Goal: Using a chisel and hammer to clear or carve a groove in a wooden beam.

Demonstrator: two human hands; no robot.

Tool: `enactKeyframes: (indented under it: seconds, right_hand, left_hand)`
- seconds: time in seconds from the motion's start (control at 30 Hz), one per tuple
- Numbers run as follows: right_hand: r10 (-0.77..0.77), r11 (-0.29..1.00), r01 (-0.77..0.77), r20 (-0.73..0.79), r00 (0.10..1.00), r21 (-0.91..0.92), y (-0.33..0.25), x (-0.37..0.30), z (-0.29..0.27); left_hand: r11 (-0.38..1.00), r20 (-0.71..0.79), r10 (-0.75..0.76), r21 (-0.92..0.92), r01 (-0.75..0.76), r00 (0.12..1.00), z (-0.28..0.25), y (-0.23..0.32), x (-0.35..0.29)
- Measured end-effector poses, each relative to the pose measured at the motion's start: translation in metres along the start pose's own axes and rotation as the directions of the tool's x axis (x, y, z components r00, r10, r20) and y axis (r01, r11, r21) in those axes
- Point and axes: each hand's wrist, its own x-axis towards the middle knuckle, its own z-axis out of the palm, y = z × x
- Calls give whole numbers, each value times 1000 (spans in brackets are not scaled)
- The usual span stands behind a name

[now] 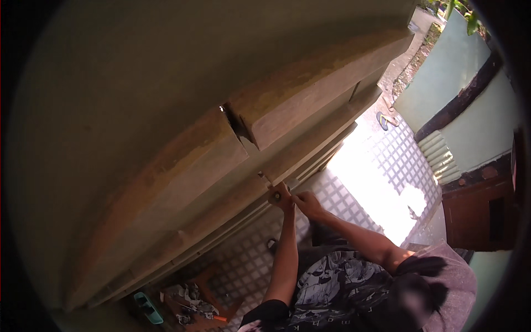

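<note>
- At the far left of the floor, a green tray (159,320) lies beside a low wooden stand (209,276), on which an orange-handled tool (220,318) rests among small, cluttered items; all are well apart from both hands.
- The ridged panel (310,119) slants from lower left to upper right, and its long rails follow that line; a narrow notch (241,130) cuts its upper rail, above and left of the hands.
- The small round fitting (277,196) sits at the panel's lower rails, by the fingers of the left hand and to the left of the right hand. It shows as a ring with a dark centre, so no long axis can be read.
- The left hand (286,202) is the nearer one, reaching up to the fitting with its fingers curled about it; whether it grips the fitting or only steadies it, I cannot tell.
- The right hand (310,205) comes in from the right, just beside the left, its fingers bent nearly closed and pointing toward the fitting; I cannot tell what, if anything, is between them.
</note>
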Motion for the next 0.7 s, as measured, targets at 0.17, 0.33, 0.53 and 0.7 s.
enactKeyframes:
  seconds: [0.17, 0.33, 0.53, 0.7]
  right_hand:
    - [-388, 905, 414, 208, 898, -100, -69, 11, 13]
    - [-574, 804, 576, 55, 817, -149, -88, 23, 53]
    - [-426, 897, 443, -292, 856, -9, -69, 13, 80]
    - [-680, 631, 760, 361, 638, -155, -78, 4, 96]
  left_hand:
    - [998, 76, 55, -17, -53, 996, -31, -8, 9]
    - [995, 63, 100, 0, -100, 993, -48, -17, 13]
    - [993, 10, 104, 60, -105, 995, -41, -35, 23]
    - [988, 52, 101, -119, -94, 994, -41, -44, 24]
